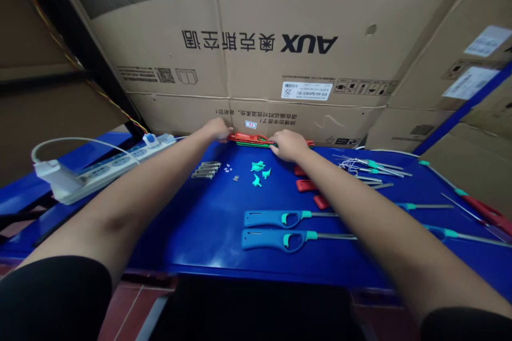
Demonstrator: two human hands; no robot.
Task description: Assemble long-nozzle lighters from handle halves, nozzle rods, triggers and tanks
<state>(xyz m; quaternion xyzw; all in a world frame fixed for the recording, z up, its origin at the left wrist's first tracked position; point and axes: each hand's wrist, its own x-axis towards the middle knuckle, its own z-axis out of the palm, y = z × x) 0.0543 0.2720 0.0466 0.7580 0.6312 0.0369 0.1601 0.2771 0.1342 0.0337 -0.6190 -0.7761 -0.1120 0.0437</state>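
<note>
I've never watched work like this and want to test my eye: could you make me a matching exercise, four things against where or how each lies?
Things:
1. Long red plastic piece
2. Small turquoise plastic pieces
3. Slim silvery metal cylinders
4. White plastic power strip

Where or how:
A. Farthest left of the four
B. Between the left hand and right hand
C. Lined up side by side
D. Loosely scattered, right of the cylinders

Right pairs: 1-B, 2-D, 3-C, 4-A

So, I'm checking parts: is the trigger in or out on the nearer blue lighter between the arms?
In: the teal trigger shows inside the finger loop of that blue lighter.
</note>
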